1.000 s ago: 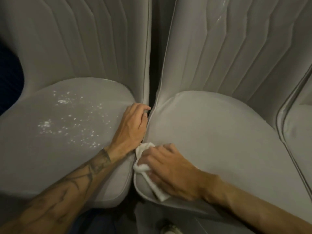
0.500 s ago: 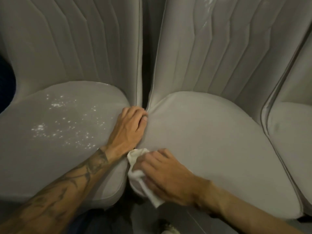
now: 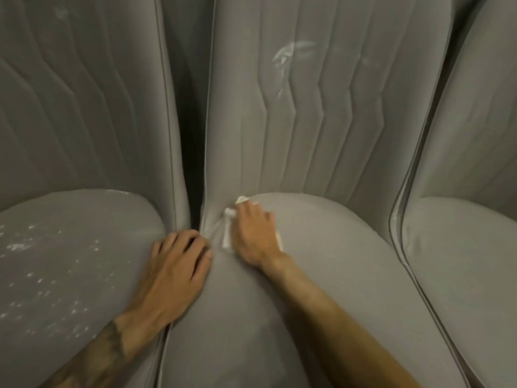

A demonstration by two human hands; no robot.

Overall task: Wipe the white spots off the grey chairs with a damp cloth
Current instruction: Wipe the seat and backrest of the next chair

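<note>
White spots (image 3: pixel 42 264) speckle the left seat (image 3: pixel 84 345), well left of my cloth. My left hand (image 3: pixel 173 273) lies flat and released, fingers spread on that seat's inner edge by the gap. My right hand (image 3: pixel 254 236) presses the cloth (image 3: pixel 227 233) flat into the middle seat's (image 3: pixel 321 275) back corner. A white smear (image 3: pixel 291 54) on the backrest above lies nearer this grip, I judge.

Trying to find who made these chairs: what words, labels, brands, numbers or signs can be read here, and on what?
None can be read.
Left grey upholstered chair seat: white spots, no writing.
Middle grey quilted backrest: white smear, no writing.
White cloth under the right hand: no print.
Dark tattoo on the left forearm: too blurred to read.
</note>
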